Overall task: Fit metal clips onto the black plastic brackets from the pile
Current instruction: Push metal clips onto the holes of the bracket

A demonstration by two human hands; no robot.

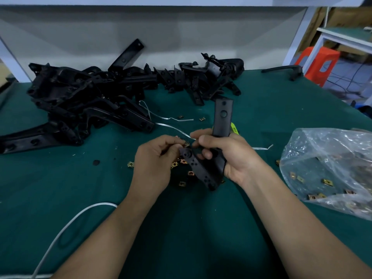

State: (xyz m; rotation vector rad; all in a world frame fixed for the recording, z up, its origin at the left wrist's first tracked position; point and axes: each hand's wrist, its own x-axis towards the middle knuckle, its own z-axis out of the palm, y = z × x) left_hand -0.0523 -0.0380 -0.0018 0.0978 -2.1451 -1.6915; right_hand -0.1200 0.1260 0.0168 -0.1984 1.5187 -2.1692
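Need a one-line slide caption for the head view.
Right hand grips a black bracket while left hand pinches a metal clip near its lower end.

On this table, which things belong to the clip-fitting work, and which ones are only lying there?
Part of the job:
the bracket in the right hand
the clip pinched by the left hand
the pile of brackets
loose clips
the bag of clips

Just lying about:
the white cord
the thin white strips
the orange stool
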